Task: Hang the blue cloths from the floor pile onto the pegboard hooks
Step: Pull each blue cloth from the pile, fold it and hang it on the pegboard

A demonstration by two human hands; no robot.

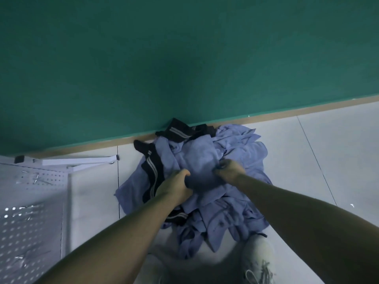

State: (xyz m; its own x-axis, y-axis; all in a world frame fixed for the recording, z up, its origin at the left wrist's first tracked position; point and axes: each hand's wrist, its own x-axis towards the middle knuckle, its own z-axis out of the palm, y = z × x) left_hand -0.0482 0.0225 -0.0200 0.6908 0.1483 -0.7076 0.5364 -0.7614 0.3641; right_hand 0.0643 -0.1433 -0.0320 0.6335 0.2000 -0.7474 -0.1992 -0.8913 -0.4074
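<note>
The person is picking up: left hand (176, 186) and right hand (229, 170) are both gripping the top blue cloth (202, 160) on the floor pile (242, 148). Next, lifting it toward the pegboard (26, 201) at left.

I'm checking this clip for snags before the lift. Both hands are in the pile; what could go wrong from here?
1. The left hand and right hand grip the top blue cloth, which lies tangled in the pile; neighbours may come up with it.
2. A dark striped piece lies right beside the left hand and could get dragged along.
3. The pegboard stands to the left, so a trailing cloth might snag its hooks.
</note>
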